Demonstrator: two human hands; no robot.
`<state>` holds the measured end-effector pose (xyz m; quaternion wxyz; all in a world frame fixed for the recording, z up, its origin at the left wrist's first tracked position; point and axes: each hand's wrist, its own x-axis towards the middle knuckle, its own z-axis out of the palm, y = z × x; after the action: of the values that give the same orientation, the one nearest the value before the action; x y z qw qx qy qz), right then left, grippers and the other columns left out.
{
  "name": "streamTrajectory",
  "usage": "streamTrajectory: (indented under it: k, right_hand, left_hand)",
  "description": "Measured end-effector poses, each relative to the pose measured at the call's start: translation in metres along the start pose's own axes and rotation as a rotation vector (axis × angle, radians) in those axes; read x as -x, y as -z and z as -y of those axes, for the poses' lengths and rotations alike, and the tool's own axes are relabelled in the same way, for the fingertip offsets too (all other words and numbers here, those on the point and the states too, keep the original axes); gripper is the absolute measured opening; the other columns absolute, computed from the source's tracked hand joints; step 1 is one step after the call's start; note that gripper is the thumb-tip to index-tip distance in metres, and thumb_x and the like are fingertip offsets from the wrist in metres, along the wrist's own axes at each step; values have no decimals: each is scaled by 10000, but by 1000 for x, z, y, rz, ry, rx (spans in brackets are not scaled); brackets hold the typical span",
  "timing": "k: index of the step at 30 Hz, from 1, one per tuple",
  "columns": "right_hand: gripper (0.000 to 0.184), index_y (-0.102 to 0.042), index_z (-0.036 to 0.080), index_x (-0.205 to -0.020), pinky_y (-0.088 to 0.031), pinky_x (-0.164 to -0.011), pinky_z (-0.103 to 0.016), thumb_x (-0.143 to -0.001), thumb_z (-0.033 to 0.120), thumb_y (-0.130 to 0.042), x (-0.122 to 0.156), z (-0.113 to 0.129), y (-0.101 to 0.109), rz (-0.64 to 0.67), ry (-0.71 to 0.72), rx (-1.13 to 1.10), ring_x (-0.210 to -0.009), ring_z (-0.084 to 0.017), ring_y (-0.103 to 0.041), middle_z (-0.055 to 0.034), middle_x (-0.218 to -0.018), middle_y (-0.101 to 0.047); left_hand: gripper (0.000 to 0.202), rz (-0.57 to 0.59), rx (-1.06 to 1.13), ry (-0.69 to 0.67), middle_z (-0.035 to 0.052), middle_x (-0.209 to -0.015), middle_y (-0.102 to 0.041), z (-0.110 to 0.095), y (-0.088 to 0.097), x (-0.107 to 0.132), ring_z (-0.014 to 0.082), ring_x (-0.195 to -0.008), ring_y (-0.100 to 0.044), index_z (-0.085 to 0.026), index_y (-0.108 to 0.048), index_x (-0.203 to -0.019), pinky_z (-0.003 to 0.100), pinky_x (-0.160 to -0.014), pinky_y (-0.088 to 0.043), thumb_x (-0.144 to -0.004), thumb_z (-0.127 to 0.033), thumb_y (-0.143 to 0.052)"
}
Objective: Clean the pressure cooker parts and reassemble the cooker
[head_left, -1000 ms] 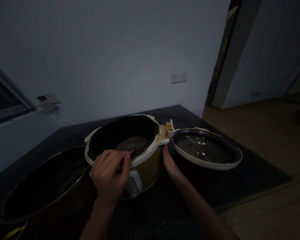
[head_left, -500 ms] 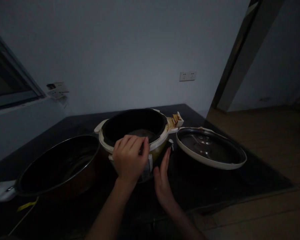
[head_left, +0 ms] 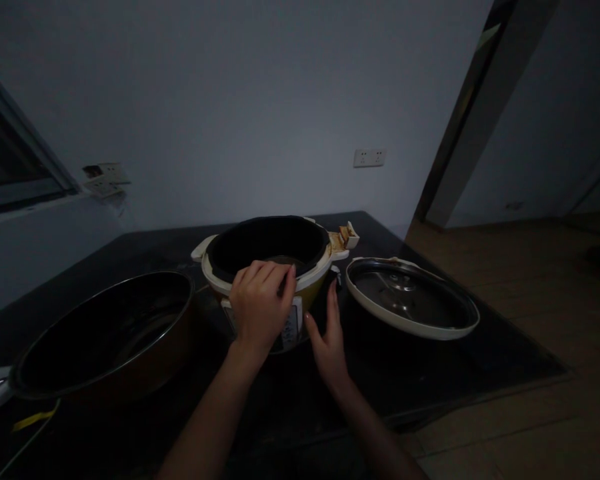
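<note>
A yellow rice cooker point(head_left: 313, 283) with a cream rim stands open in the middle of a dark table point(head_left: 455, 367), its black inside empty. My left hand point(head_left: 260, 307) curls over the near rim and grips it. My right hand point(head_left: 327, 337) lies flat against the cooker's lower right side, fingers apart. The cooker's lid point(head_left: 413, 300) lies upside down on the table just right of it.
A large dark pan point(head_left: 105, 333) with a white handle sits at the left. A wall socket point(head_left: 370, 157) is on the back wall. A doorway and wooden floor point(head_left: 530, 293) lie to the right, past the table edge.
The cooker was tipped toward me a second ago and now stands upright. My right hand left its far side near the hinge and now rests flat at the near right.
</note>
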<state>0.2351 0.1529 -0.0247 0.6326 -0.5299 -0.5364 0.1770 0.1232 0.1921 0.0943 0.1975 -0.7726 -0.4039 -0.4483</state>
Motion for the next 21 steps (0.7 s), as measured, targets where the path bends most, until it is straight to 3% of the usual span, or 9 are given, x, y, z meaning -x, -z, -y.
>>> streamTrajectory:
  k: [5,8,12,16,21]
  right_hand:
    - [642,-343,227,-1499,-180,-1220,-428,-867,161,-434,18,3,19,57,-84,-121,-1483,-173,-223,-24,-1599,-282]
    - [589,-487,234,-1388,-298,-1168,-398,-804,162,-486,21,13,40,76,-240,-273,-1407,-203,-383,-38,-1497,-464]
    - [410,-614,270,-1141,-495,-863,-286,-739,187,-596,20,36,72,110,-516,-492,-1024,-184,-622,4,-1133,-682]
    - [359,-685,248,-978,-461,-655,-212,-632,158,-664,19,60,95,207,-678,-752,-746,-129,-597,36,-841,-675]
    - [357,-719,226,-941,-469,-636,-222,-586,206,-756,18,68,114,165,-751,-846,-718,-138,-621,9,-835,-700]
  left_hand:
    - [202,104,160,57,41,-948,-742,4,10,-4,217,-900,-641,-185,-711,-887,365,-789,-450,-936,-245,-524]
    - [212,72,283,52,73,-1114,-712,2,21,-5,210,-1036,-628,-165,-688,-1064,374,-909,-469,-930,-192,-526]
    - [255,8,453,-57,71,-1117,-688,-13,38,8,162,-1074,-610,-169,-654,-1106,330,-1003,-445,-906,-83,-522]
    - [376,206,649,-49,51,-1274,-627,-33,42,29,136,-1199,-562,-230,-566,-1257,272,-1041,-423,-909,-95,-524]
    - [506,547,908,252,60,-1402,-556,-48,26,51,191,-1286,-523,-267,-429,-1399,352,-1078,-414,-911,-222,-556]
